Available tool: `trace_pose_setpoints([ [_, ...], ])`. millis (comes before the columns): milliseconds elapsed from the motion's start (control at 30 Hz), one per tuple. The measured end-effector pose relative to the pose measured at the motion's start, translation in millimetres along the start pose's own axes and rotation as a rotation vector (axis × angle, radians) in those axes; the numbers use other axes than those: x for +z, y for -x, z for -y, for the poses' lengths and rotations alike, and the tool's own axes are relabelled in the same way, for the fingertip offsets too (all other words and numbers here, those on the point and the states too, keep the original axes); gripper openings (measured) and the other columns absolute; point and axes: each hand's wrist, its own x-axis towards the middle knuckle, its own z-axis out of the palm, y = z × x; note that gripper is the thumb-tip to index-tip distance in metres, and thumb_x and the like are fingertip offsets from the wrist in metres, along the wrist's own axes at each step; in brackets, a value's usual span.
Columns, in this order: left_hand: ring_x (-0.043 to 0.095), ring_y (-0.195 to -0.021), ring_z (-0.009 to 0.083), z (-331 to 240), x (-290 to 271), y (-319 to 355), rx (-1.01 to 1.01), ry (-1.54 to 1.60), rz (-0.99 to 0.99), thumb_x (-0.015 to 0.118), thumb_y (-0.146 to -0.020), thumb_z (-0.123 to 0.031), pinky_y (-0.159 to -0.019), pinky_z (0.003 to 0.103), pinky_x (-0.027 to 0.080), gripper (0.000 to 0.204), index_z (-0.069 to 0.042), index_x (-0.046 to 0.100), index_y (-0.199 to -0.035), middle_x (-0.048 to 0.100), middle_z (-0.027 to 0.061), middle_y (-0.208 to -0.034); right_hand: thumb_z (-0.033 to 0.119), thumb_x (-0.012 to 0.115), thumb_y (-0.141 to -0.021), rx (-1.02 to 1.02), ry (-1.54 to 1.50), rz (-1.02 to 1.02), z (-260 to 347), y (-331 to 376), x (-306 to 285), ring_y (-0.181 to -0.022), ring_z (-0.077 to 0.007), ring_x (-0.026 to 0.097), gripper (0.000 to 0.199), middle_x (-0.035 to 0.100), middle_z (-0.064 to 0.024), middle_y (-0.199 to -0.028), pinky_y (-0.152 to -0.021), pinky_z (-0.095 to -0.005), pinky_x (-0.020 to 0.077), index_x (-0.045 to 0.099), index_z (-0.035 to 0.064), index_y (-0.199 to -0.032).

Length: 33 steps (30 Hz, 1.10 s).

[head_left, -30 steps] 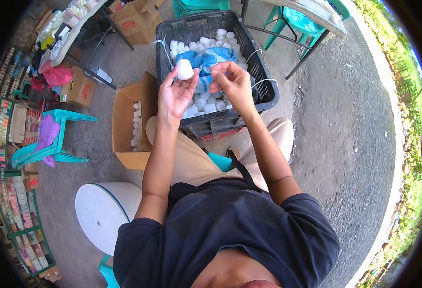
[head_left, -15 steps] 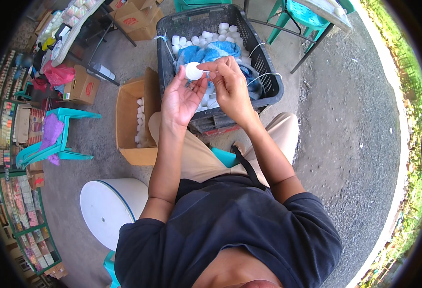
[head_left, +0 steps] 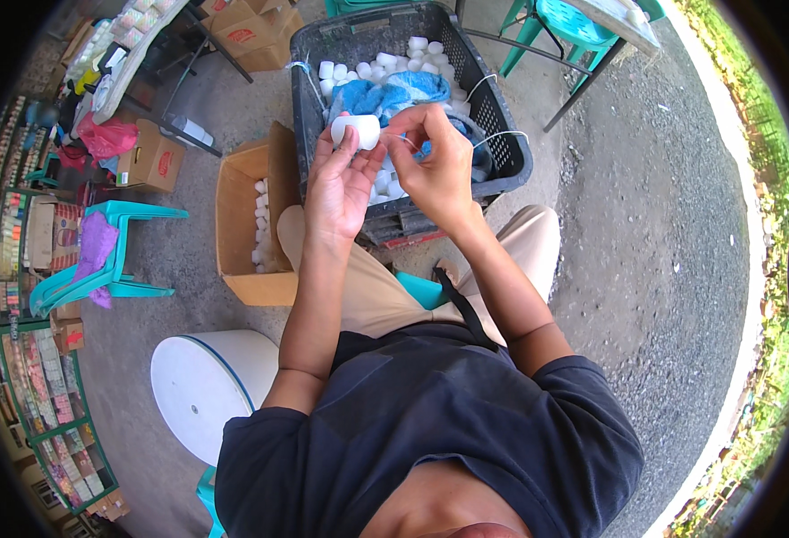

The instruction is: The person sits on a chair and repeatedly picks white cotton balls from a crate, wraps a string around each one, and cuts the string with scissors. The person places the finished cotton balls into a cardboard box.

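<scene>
In front of the crate, my left hand [head_left: 341, 190] is closed round a short white cylinder [head_left: 356, 132], its thumb against the side and the cylinder lying sideways. Just to its right, my right hand [head_left: 435, 166] pinches a thin white strand [head_left: 401, 137] that runs toward the cylinder's end. Whether the strand is fixed to the cylinder cannot be made out. Beneath both hands stands a black plastic crate [head_left: 507, 148] with many similar white cylinders [head_left: 385, 70] and a crumpled blue and white cloth [head_left: 403, 91].
Left of the crate, an open cardboard box [head_left: 241, 179] holds more white cylinders. A white round drum [head_left: 199, 386] stands at lower left, below a teal plastic chair [head_left: 130, 242]. Tables [head_left: 134, 76] flank the crate's far end, and stocked shelves [head_left: 49, 386] line the left.
My left hand has turned the cylinder from end-on to side-on. My right hand has drawn slightly to the right, and the strand now shows between its fingers and the cylinder.
</scene>
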Motion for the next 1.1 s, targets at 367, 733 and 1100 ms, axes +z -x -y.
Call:
trace_pose_setpoints([
  [367,0.059,-0.109,0.0269,-1,-15,-8,-0.011,0.16,-0.036,0.064,-0.09,-0.016,-0.093,0.035,0.052,0.026,-0.006,0.053,-0.111,0.058,0.0127,-0.111,-0.001,0.07,-0.079,0.15,-0.098,0.007,-13,16,1,-0.063,-0.0092,0.054,0.011,0.06,-0.0042,-0.076,-0.058,-0.022,0.0444,0.065,0.0013,-0.089],
  [733,0.058,-0.108,0.0241,3,-13,-7,0.11,-0.043,0.005,0.061,-0.09,-0.007,-0.093,0.036,0.049,0.034,-0.006,0.045,-0.12,0.057,0.0114,-0.112,-0.004,0.068,-0.074,-0.029,0.122,0.063,-9,8,3,-0.058,-0.0196,0.053,0.016,0.057,-0.009,-0.075,-0.055,-0.0298,0.0455,0.065,0.002,-0.088],
  [1100,0.063,-0.091,0.0192,-11,-21,-3,-0.115,-0.404,0.293,0.053,-0.087,-0.004,-0.08,0.034,0.055,0.031,0.0,0.052,-0.118,0.057,0.0101,-0.107,0.006,0.067,-0.078,-0.171,0.198,0.376,-11,-38,-35,-0.082,-0.0233,0.055,0.02,0.062,-0.0051,-0.086,-0.073,-0.0341,0.0451,0.072,0.0123,-0.097],
])
